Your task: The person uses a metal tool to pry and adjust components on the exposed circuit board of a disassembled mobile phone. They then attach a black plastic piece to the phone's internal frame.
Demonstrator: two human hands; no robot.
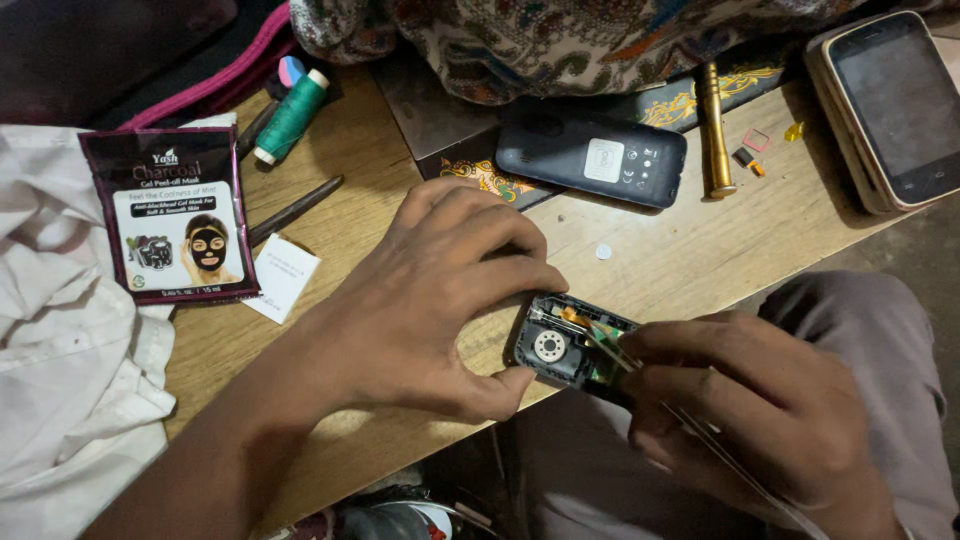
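Wooden table [690, 262]: left hand [430, 300] steadies opened phone [565, 348], right hand [770, 410] holds tweezers [610, 345].

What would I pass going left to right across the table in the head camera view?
White cloth → dark face-mask sachet → green thread spool → left hand → opened phone in its grip → black phone back → brass tool → touchscreen phone.

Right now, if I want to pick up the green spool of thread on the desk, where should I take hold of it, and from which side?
Probably grip the green spool across its thread-wound middle, coming from above. It lies on its side, tilted on the wooden desk, so the round body is exposed on top. Dark rods lie close beside its lower end, and a round pink and blue thing sits at its upper end, so the ends are crowded.
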